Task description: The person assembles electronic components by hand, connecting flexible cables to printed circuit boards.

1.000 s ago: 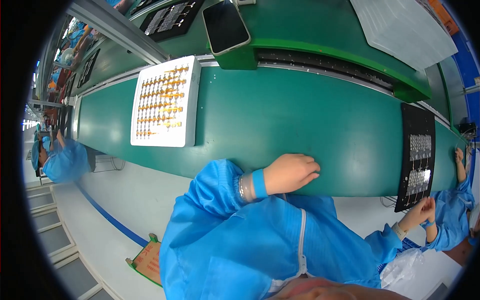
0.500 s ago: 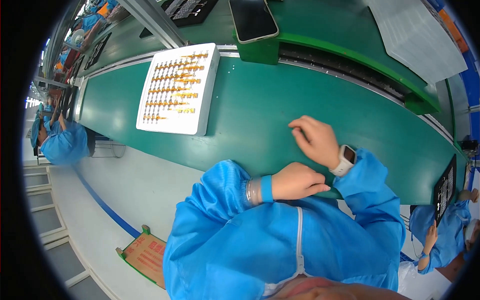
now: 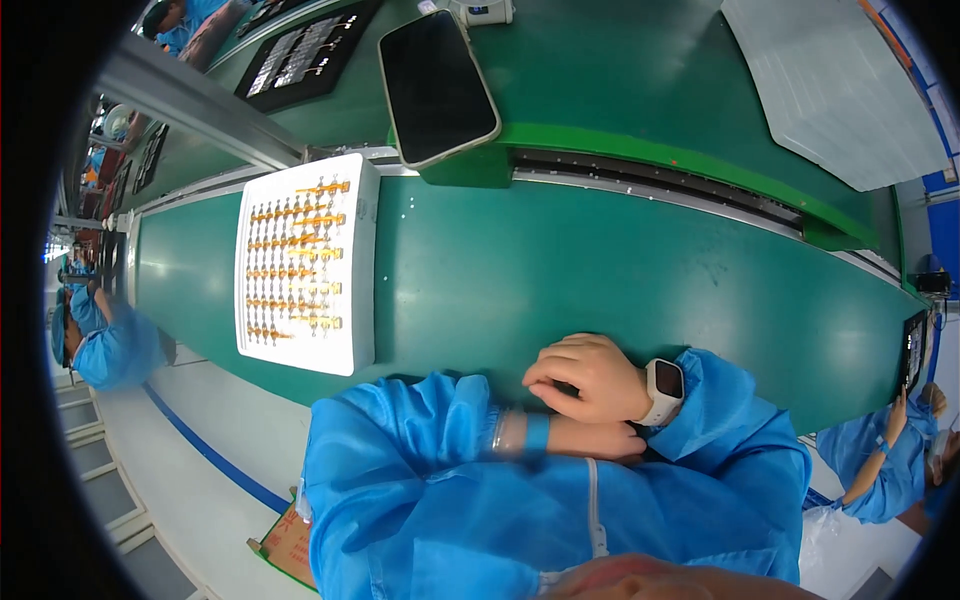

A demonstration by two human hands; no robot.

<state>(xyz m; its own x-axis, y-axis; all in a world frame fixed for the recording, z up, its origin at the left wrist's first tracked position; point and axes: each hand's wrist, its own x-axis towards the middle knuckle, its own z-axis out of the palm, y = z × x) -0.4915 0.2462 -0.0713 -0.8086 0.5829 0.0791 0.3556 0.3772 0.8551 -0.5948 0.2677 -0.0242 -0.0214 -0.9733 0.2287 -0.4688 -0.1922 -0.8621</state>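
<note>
My left hand (image 3: 585, 440), a blue strap (image 3: 537, 433) round its wrist, lies across my front at the near edge of the green table. The right hand and sleeve hide part of it, and its fingers do not show clearly. Just above it rests my right hand (image 3: 590, 375), with a white watch (image 3: 663, 392) on the wrist. Its fingers are loosely bent, the thumb stands apart, and nothing is in it. To the left, away from both hands, a white tray (image 3: 362, 270) carries rows of small orange-gold flexible circuit strips (image 3: 295, 272).
A phone (image 3: 438, 90) lies on the green raised ledge (image 3: 620, 150) behind the table (image 3: 480, 270). Stacked white trays (image 3: 835, 90) stand far right. A metal post (image 3: 200, 100) crosses the far left. Co-workers (image 3: 120, 345) in blue sit on both sides.
My right hand has drawn back toward me, down over the left hand, and its fingers have bent more. The view has shifted, so the tray and phone appear lower and farther left.
</note>
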